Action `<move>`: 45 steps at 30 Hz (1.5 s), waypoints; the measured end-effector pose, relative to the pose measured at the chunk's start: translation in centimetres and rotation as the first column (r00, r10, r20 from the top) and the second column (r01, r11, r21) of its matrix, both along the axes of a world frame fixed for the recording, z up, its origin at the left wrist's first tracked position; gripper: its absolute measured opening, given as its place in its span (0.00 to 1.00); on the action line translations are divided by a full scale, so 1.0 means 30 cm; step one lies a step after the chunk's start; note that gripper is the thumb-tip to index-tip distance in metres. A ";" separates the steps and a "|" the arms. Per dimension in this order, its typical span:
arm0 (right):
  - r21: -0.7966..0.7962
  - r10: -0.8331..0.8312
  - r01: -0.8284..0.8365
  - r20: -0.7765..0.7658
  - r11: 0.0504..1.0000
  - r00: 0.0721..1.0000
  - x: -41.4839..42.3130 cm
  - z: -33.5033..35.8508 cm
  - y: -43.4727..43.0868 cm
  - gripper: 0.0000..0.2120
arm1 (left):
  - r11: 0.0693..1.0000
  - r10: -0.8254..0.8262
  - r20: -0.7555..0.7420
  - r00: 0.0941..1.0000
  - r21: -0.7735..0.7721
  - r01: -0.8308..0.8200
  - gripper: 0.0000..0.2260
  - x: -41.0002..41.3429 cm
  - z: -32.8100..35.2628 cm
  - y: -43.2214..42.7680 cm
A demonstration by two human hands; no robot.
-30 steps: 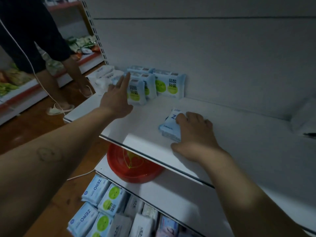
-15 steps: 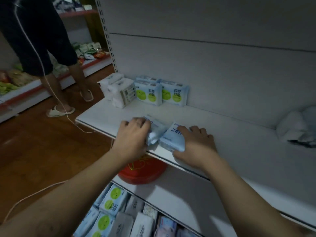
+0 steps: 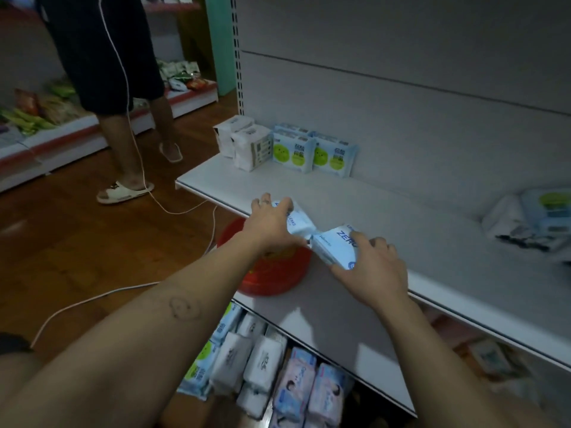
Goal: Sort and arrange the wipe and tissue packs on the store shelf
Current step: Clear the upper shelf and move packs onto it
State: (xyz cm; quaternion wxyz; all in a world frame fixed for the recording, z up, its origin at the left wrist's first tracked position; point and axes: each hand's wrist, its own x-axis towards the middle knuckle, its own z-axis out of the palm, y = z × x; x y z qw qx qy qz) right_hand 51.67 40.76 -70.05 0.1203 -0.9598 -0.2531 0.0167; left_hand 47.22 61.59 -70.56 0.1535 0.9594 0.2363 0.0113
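Observation:
My left hand (image 3: 270, 223) grips a pale blue wipe pack (image 3: 298, 220) at the front edge of the white shelf (image 3: 432, 242). Beside it my right hand (image 3: 374, 267) grips a second pale blue pack printed ZERO (image 3: 338, 244); the two packs touch end to end. At the shelf's far left stand two white tissue packs (image 3: 247, 145) and blue packs with green circles (image 3: 312, 152), upright against the back panel. A loose heap of packs (image 3: 534, 220) lies at the right end.
A red plastic basin (image 3: 272, 273) sits on the shelf below, under my hands. Lower still lie several wipe and tissue packs (image 3: 272, 372). A person in dark shorts and sandals (image 3: 123, 118) stands on the wooden floor to the left, with a white cable (image 3: 173, 211) trailing.
My left hand came back from the green-circle packs and took hold of a blue pack at the shelf's front. Both hands with their packs have drawn toward the front edge.

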 end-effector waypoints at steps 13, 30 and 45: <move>0.182 0.301 -0.264 -0.213 0.947 0.930 -0.159 -0.040 0.142 0.35 | 0.992 0.122 -0.299 0.946 0.018 -0.122 0.42 -0.530 -0.225 0.188; -0.054 -0.092 0.098 -0.898 0.994 0.430 -0.895 -0.696 0.539 0.49 | 0.987 -0.105 -0.590 0.801 0.035 0.155 0.34 -0.921 -0.710 0.473; -0.240 -0.495 0.535 -0.768 0.810 0.406 -0.900 -0.964 0.913 0.46 | 0.945 -0.280 -0.299 0.912 -0.254 0.206 0.37 -0.894 -1.089 0.668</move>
